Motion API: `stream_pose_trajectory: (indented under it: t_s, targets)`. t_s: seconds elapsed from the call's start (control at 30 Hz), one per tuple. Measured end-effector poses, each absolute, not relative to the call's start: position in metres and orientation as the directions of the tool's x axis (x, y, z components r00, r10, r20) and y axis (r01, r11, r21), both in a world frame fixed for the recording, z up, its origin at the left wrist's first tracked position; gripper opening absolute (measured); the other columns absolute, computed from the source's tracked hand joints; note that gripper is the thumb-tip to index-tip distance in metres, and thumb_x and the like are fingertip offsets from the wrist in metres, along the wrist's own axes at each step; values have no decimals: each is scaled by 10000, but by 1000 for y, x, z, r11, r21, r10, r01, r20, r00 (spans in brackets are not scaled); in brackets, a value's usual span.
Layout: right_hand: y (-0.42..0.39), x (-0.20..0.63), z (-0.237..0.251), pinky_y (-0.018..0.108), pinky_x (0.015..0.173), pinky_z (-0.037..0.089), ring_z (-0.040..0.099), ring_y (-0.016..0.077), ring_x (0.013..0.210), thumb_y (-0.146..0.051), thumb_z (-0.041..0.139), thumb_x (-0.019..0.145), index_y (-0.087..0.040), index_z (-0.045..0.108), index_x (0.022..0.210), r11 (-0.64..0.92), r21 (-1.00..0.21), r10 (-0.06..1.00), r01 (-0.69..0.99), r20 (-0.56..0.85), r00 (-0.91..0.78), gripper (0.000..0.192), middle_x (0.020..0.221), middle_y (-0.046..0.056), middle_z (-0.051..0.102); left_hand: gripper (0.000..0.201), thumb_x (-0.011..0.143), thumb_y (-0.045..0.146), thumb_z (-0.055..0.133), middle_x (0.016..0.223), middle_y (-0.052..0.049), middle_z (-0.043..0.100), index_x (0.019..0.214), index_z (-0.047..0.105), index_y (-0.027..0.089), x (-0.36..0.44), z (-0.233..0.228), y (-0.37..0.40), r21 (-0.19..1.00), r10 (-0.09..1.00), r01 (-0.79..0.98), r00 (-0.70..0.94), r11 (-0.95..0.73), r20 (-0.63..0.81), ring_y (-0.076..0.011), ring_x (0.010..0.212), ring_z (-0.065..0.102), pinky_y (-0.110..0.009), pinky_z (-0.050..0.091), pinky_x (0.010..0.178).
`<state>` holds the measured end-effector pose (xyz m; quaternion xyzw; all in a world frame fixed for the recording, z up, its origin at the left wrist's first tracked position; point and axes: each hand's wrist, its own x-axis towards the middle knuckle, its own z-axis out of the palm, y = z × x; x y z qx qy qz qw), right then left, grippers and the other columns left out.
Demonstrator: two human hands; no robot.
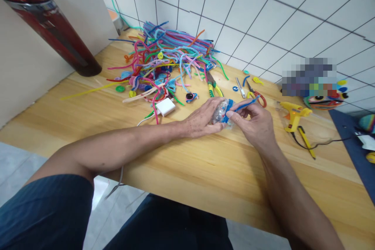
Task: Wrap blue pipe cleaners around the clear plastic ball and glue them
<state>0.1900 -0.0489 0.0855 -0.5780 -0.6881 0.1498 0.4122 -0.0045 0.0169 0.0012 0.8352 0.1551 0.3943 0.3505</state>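
Got a clear, crinkly-looking piece (219, 114) with a blue band here, sitting just on the near side of the pliers (213, 85). Cupped by the left hand (200, 119), thumb and fingers curled round the sides, probably to steady it for the finer handling opposite. Blue fuzzy strip (244, 104) pinched between thumb and fingers of the right hand (253, 123), likely gripped close to the band for better control. Pointing up and to the right, long axis slanting away from the body, free tip well right of the pliers. Can't tell the clear piece's own long axis, too much covered by fingers. Left of the pliers, a white charger (165, 106); beyond and left, a big heap of pipe cleaners (178, 43), maybe within reach on purpose. Right of the pliers, scissors (264, 100); farther right, a yellow glue gun (293, 114), presumably handy for right-side grabbing.
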Motion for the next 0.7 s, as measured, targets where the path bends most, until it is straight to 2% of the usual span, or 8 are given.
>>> stream_pose_trajectory:
  t_s: [0.17,0.4,0.5,0.7]
  targets:
    - [-49,190,85,367,683,499,587,193,707,-360,791,855,-253,758,865,287,-677,919,678,395,5,113,818,26,719,808,961,462,679,1629,-201,450,1623,268,248,-4,-1,17,709,543,-4,640,-705,544,-388,1569,433,-657,395,1298]
    - [-49,190,85,360,672,490,558,181,681,-362,804,847,-246,762,857,284,-683,920,673,391,8,123,775,15,674,811,939,418,691,1608,-221,464,1604,272,221,-2,0,17,687,533,-5,626,-727,569,-387,1551,460,-652,406,1288]
    - [-50,189,86,358,669,493,569,184,689,-356,805,848,-249,768,857,285,-683,921,673,390,6,114,773,14,673,823,941,465,710,1617,-215,467,1604,283,232,-4,3,16,715,555,5,635,-699,538,-397,1549,461,-662,410,1279]
    - [-51,189,87,356,674,506,592,189,704,-351,815,860,-250,769,860,280,-679,924,678,383,2,111,778,15,681,753,1010,555,618,1624,-217,465,1607,302,221,-6,5,15,725,561,14,644,-689,520,-375,1553,462,-639,414,1292]
